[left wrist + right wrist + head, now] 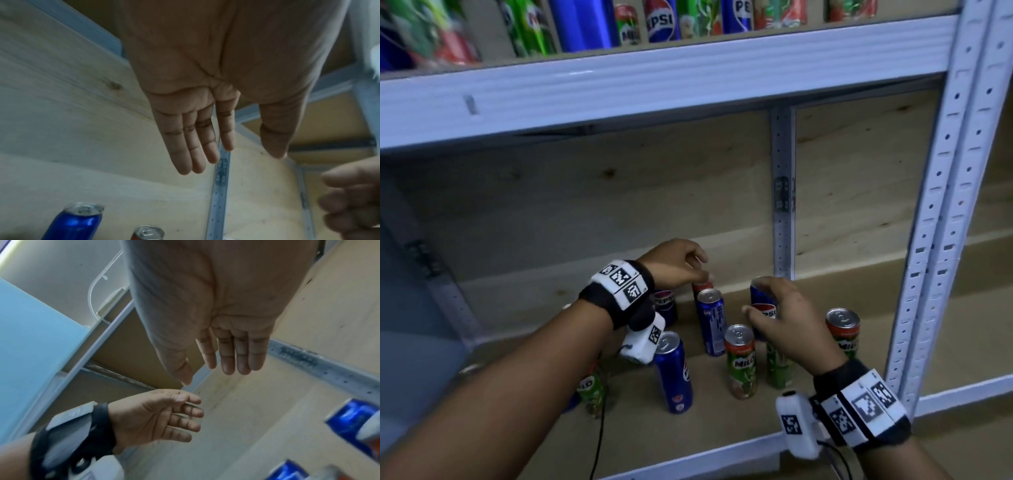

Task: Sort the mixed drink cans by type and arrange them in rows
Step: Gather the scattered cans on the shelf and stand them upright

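Note:
Blue Pepsi and green Milo cans stand mixed on the lower plywood shelf (835,387). My left hand (702,267) hovers over a red-topped can (702,286) at the back, with straight fingers (197,154) and nothing in it. My right hand (758,298) is spread in front of an upright Pepsi can (766,311); in the right wrist view its palm (211,376) is empty. Between the hands stands a blue can (711,322). Nearer me are a Pepsi can (674,373) and a Milo can (740,363). Another Milo can (843,330) stands to the right.
The upper shelf (654,85) carries several more Pepsi and Milo cans (661,24). A white perforated post (955,205) stands on the right and a rear upright (783,205) behind the cans. A black cable (599,438) hangs below my left wrist.

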